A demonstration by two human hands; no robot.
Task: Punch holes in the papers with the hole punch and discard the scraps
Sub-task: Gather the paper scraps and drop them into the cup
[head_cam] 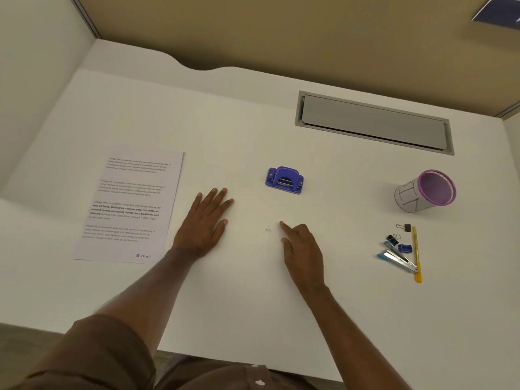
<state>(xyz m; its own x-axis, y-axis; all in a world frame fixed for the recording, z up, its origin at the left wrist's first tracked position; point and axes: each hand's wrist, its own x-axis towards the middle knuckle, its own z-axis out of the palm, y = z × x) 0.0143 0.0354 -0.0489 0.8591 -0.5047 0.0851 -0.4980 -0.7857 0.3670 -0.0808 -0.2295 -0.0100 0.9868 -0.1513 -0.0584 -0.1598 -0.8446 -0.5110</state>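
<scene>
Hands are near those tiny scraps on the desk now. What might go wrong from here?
1. The paper scraps are tiny and pale on the white desk; the right hand, index finger pointing at them, may scatter or miss some.
2. The left hand lies flat beside the printed sheet and may nudge it.

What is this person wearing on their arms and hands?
Nothing on the hands: the left hand and right hand are bare, with no gloves, rings or watch visible. Both forearms are uncovered. A brown sleeve covers the left upper arm, from a brown shirt with pale buttons.
</scene>
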